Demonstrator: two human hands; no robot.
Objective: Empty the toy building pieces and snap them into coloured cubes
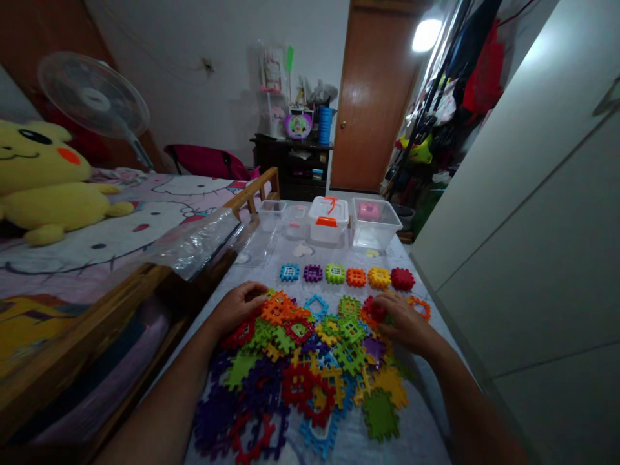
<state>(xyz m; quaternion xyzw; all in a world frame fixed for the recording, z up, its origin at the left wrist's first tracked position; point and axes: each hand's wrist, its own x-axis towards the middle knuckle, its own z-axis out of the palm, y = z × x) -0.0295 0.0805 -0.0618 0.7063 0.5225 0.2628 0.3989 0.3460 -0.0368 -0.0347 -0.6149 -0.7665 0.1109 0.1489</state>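
A wooden bed rail (145, 300) hems in the left side of the cloth-covered table (419, 413), a pale cabinet (527, 213) the right; clear plastic containers (375, 226) block the far end. On the bed sit one yellow plush toy (53, 181) and one fan (94, 97) rises behind it. The pile of plastic pieces (351, 355) covers the near half of the table, overlapping too much to count. Beyond it stand six coloured pieces in one row: blue (289, 272), purple (312, 273), green (335, 273), orange (356, 278), yellow (379, 278), red (402, 279). The left hand (242, 306) rests at the pile's far left edge, fingertips by an orange piece (278, 308); the right hand (400, 318) curls over a red piece (376, 312) at the far right. Whether either grips, I cannot tell.
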